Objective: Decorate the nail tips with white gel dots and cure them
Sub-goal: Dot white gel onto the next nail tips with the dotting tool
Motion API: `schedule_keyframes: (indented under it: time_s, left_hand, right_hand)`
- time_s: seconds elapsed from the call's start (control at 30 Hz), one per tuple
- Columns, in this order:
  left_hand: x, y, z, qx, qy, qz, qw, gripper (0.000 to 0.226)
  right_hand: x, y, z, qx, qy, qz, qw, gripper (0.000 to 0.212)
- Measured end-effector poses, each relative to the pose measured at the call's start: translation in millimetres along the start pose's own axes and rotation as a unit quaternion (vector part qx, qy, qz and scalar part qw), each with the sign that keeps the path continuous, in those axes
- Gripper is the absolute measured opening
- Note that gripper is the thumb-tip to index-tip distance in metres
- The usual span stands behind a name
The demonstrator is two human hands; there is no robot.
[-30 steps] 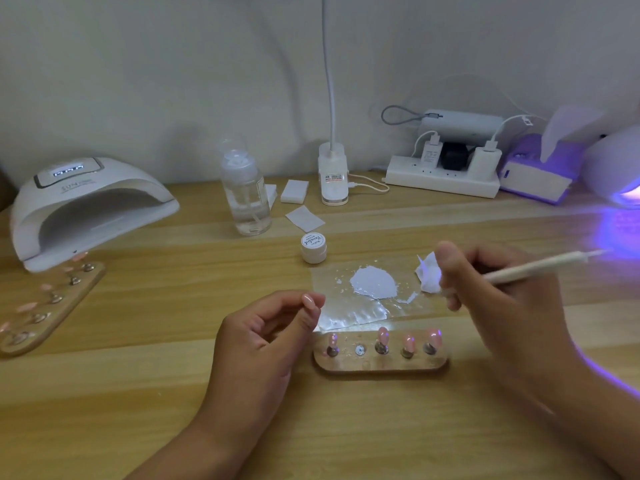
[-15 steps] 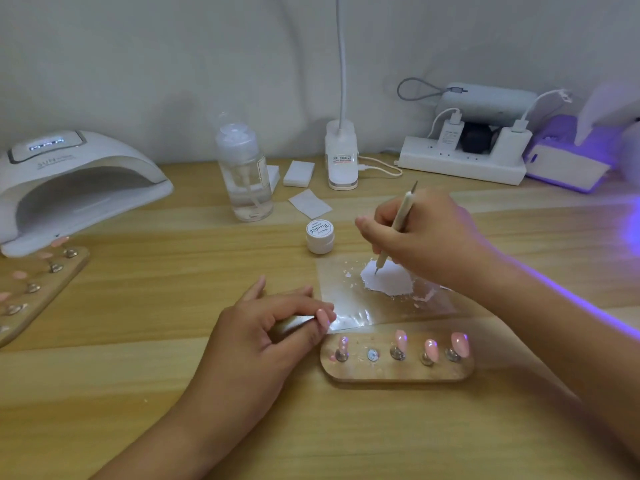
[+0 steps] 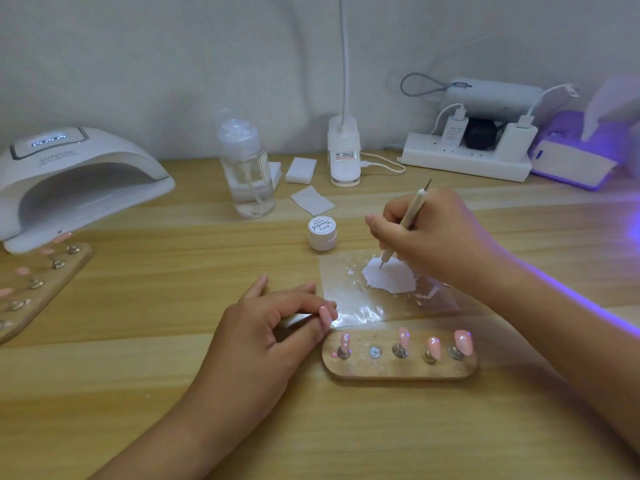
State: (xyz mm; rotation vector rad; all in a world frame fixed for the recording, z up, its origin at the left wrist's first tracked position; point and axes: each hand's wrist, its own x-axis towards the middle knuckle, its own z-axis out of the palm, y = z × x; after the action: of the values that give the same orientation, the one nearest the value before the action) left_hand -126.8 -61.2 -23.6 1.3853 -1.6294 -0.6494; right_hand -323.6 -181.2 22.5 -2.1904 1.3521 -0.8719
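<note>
Now the right grip (image 3: 433, 237) pinches the dotting pen (image 3: 414, 209), dipped in white gel (image 3: 391, 280); the left grip (image 3: 263, 337) pinches a nail tip (image 3: 325, 314) left of that gel, nearer the person.

Bare forearms (image 3: 571, 344), left grip (image 3: 266, 330), right grip (image 3: 436, 237)

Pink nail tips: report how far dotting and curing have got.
Done: white gel puddle lies on the clear sheet. In hand: right hand dips the white dotting pen there; left hand pinches one pink nail tip. Left: dotting it, curing under the white dome lamp.
</note>
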Motion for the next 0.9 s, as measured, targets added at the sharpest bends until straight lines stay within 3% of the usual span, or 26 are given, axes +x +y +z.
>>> schedule_keyframes:
  time_s: [0.9]
  left_hand:
    - [-0.2,0.1,0.6,0.015,0.001,0.005,1.000,0.009]
  right_hand:
    - [-0.6,1.2,2.4,0.005,0.010,-0.005,1.000,0.041]
